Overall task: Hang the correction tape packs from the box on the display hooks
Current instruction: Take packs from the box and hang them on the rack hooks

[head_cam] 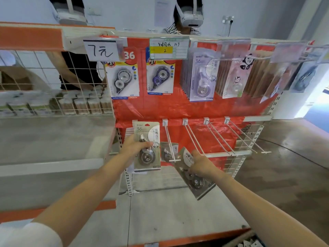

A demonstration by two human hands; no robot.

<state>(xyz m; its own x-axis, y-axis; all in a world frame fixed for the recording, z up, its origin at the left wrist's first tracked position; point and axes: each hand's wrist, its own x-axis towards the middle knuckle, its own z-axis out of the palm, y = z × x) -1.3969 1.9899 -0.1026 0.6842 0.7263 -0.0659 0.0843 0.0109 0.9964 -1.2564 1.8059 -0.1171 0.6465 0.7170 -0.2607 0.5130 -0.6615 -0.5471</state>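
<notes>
1. Far left, a wire basket (53, 82) of boxed stock sits well apart from my work; I leave it alone.
2. My left hand (132, 147) grips an upright correction tape pack (147, 148) at the leftmost lower hook, thumb across the blister front and the other fingers curled behind the card. Its top edge sits up by the red backing panel (178, 111), with more cards just behind it. I cannot tell whether its hang hole is already over the prong. To do this well, I would keep the card square to the hook and slide it straight back, not twist it.
3. Just right of that, the second hook (170, 147) carries one pack (167, 151) hanging near its tip. I judge this is the hook for my next pack.
4. My right hand (202, 165) holds a tilted pack (193, 175), top corner leaning toward that hook's tip. My fingers are wrapped round the card's middle, thumb on top. The hole is hidden from me, so I would level the card first, find the hole at the top edge, then line it up with the cross-tip before pushing.
5. Further right, three empty hooks (222, 138) jut out from the lower rail, ready for later packs.
6. At the bottom right corner, the box (249, 242) with the remaining packs shows only partly; plenty of the task looks left.
7. The risk, as I judge it: pushing a tilted card could tear its hole or knock the hanging pack off.
</notes>
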